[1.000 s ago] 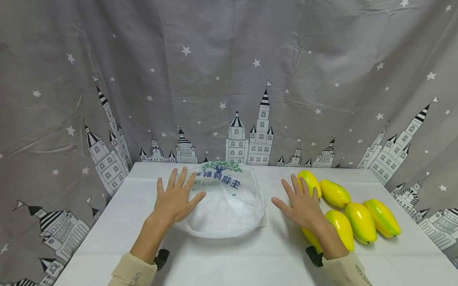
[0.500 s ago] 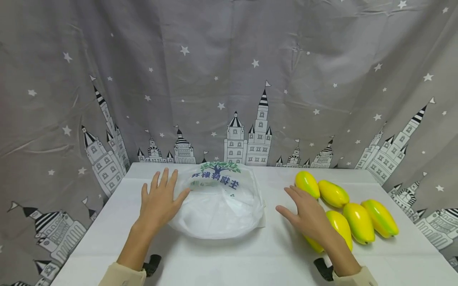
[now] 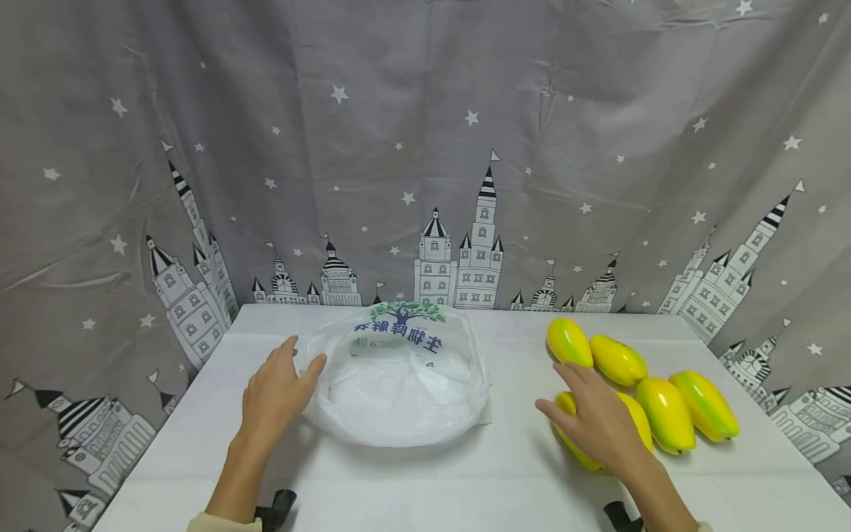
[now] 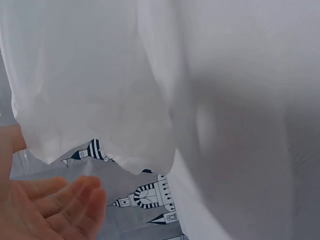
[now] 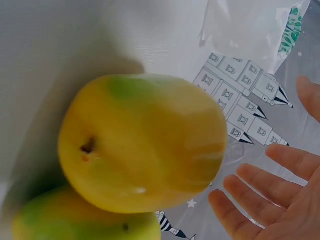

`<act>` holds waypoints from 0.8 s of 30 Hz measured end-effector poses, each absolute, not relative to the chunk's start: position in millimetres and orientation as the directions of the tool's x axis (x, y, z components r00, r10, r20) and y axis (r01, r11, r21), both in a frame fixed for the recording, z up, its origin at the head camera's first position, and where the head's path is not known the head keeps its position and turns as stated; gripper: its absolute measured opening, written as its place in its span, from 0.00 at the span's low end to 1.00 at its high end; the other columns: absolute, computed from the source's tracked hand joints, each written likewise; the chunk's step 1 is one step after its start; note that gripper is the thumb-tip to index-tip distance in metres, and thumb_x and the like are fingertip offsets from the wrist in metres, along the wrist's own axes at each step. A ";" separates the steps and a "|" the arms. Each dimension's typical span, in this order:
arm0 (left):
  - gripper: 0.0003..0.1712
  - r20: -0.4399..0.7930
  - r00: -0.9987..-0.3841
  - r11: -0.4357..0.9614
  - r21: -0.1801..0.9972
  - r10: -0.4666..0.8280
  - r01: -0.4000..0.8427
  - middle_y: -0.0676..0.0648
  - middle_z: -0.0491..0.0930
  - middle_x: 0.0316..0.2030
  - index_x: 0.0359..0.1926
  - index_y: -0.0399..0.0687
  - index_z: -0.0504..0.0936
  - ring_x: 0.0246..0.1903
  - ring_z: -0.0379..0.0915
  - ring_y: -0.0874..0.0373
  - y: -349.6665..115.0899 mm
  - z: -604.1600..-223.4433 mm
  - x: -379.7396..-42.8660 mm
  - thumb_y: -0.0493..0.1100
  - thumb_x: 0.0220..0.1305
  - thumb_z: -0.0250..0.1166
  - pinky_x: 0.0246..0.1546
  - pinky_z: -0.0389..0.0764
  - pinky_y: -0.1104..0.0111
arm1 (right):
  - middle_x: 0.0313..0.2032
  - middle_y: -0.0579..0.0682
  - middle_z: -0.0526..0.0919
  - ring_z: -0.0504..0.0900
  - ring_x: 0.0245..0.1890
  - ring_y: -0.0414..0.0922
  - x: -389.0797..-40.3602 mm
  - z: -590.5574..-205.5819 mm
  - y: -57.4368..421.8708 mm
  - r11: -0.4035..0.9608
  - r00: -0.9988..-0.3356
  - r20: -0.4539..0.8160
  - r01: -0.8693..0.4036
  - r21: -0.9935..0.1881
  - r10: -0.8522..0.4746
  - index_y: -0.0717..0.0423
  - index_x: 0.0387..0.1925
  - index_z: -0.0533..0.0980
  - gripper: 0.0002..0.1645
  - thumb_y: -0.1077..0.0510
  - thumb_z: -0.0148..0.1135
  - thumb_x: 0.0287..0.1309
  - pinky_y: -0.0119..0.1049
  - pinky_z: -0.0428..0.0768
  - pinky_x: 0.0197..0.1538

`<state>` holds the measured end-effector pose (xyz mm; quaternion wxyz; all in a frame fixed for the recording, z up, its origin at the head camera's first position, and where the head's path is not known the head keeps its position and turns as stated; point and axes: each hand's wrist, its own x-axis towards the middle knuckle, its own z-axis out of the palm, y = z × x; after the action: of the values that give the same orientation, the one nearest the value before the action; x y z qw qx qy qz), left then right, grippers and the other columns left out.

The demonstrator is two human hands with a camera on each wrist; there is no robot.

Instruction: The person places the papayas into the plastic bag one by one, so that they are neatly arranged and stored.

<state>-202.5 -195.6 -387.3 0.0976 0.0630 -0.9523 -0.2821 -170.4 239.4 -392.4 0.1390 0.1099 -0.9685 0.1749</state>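
Observation:
A white translucent plastic bag [image 3: 399, 399], printed with a green tree and blue characters, stands with its mouth spread wide on the table. At its left rim is my left hand [image 3: 271, 391], fingers loosely bent; the left wrist view shows the thumb close to the plastic, and I cannot tell whether they touch. My right hand [image 3: 598, 421] hovers over the nearest yellow-green mango [image 3: 573, 449] and partly hides it. In the right wrist view its fingers [image 5: 270, 185] spread beside a mango [image 5: 140, 145] without gripping it.
Several more mangoes lie to the right, among them one at the back [image 3: 569, 342] and one at the far right [image 3: 705, 406]. A white cloth [image 3: 425, 495] covers the table. Behind it hangs a grey curtain [image 3: 372, 148] with castles and stars.
My left hand has moved left and down from over the bag to beside its rim, fingers bending. My right hand has shifted right and lower over the nearest mango.

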 end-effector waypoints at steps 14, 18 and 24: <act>0.28 0.218 -0.955 0.798 0.602 -0.202 -0.031 0.34 0.82 0.42 0.59 0.30 0.75 0.37 0.78 0.40 -194.3 -402.0 -196.4 0.52 0.74 0.52 0.37 0.75 0.48 | 0.61 0.68 0.72 0.70 0.60 0.65 -167.3 -401.6 247.7 0.945 -0.960 0.264 -0.171 -0.278 -0.096 0.65 0.63 0.70 0.40 0.46 0.70 0.57 0.64 0.68 0.58; 0.27 0.259 -0.942 0.790 0.613 -0.214 -0.011 0.37 0.82 0.35 0.57 0.29 0.77 0.29 0.76 0.46 -192.9 -404.0 -196.9 0.50 0.73 0.54 0.30 0.74 0.55 | 0.61 0.69 0.71 0.69 0.61 0.66 -166.5 -401.9 248.4 0.947 -0.969 0.232 -0.147 -0.286 -0.081 0.66 0.64 0.68 0.42 0.47 0.70 0.56 0.64 0.68 0.58; 0.26 0.272 -0.934 0.774 0.633 -0.233 -0.009 0.42 0.79 0.27 0.56 0.28 0.78 0.24 0.71 0.50 -190.7 -405.4 -198.1 0.48 0.73 0.55 0.25 0.69 0.62 | 0.60 0.72 0.70 0.69 0.59 0.69 -161.8 -399.5 253.8 0.952 -0.976 0.205 -0.128 -0.277 -0.072 0.68 0.65 0.67 0.43 0.48 0.70 0.55 0.66 0.67 0.58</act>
<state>-198.1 -190.7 -405.4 0.1699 0.0653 -0.9263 -0.3298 -161.8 253.8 -399.5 0.0965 0.0507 -0.9833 0.1460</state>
